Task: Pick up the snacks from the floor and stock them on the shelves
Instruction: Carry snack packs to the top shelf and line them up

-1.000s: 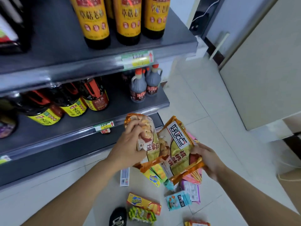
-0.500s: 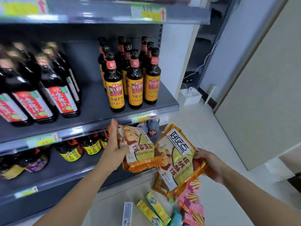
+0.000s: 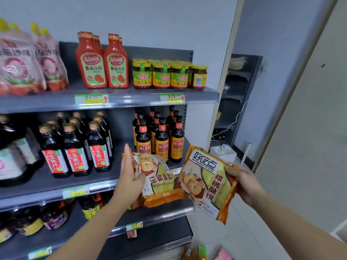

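Observation:
I hold two orange-and-green cookie bags in front of the grey shelf unit [image 3: 56,192]. My left hand [image 3: 130,177] grips the left cookie bag [image 3: 159,181] at its left edge, thumb across the front. That bag hangs just before the middle shelf's front edge, below the soy sauce bottles [image 3: 161,139]. My right hand [image 3: 244,182] grips the right cookie bag [image 3: 206,181] by its right edge, out past the shelf's end. More snack packs [image 3: 199,253] lie on the floor at the bottom edge.
Ketchup bottles [image 3: 103,62] and yellow-lidded jars [image 3: 169,74] fill the top shelf, with pink pouches [image 3: 24,61] at the left. Dark bottles with red labels [image 3: 75,147] crowd the middle shelf's left. A white wall panel [image 3: 309,147] stands close on the right.
My view has swung upward from the floor to the upper shelves. Both hands have risen with their cookie bags from floor level to the middle shelf's height.

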